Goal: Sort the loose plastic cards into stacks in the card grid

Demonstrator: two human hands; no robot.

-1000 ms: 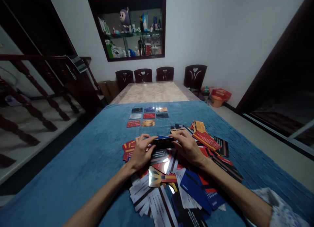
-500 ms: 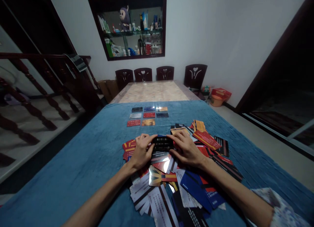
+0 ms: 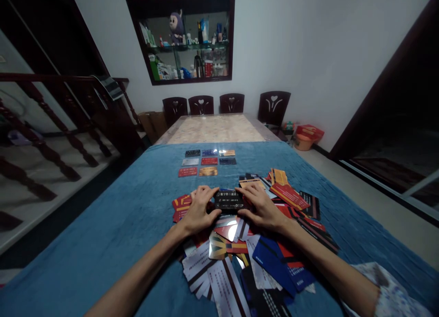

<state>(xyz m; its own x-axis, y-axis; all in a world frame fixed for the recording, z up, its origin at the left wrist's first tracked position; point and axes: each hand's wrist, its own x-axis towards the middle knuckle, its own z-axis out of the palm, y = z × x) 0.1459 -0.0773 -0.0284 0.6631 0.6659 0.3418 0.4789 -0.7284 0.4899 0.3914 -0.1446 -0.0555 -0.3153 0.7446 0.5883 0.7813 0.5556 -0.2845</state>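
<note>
A black card with pale print is held between both hands just above a heap of loose cards on a blue cloth. My left hand pinches the card's left end with its fingers curled. My right hand pinches the right end the same way. The printed face of the card tilts toward me. Farther along the cloth, several cards lie face up in neat rows.
Beyond the cloth the bare marble tabletop runs to four dark chairs against the wall. A wall niche holds bottles and a plush toy. A wooden stair railing stands left; red tubs sit right.
The black card was held edge-on a second ago. It has since been tipped so its printed face shows, and both hands have sunk slightly toward the heap.
</note>
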